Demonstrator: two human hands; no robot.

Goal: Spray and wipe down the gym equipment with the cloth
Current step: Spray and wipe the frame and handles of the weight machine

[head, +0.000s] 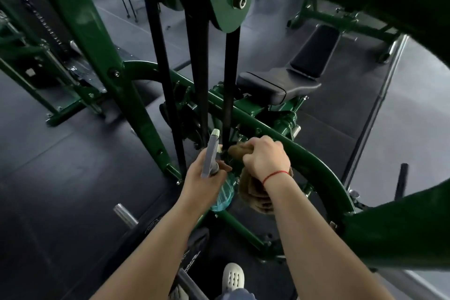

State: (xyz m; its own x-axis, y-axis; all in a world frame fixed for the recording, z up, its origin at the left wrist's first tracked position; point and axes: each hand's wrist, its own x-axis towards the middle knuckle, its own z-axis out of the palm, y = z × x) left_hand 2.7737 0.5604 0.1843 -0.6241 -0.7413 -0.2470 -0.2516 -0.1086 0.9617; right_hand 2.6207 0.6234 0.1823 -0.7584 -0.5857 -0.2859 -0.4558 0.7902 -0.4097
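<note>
At lower centre of the frame, the left hand [202, 178] has its fingers wrapped round the neck of the spray bottle [224, 193], grey nozzle pointing up. Just right of it, the right hand [265, 156] has its fingers closed on the brown cloth [237, 151], pressed to the curved green frame tube [316, 165]. Black straps [230, 80] hang directly behind both hands. A padded seat [270, 87] sits right of centre, a chrome peg [124, 214] at lower left.
</note>
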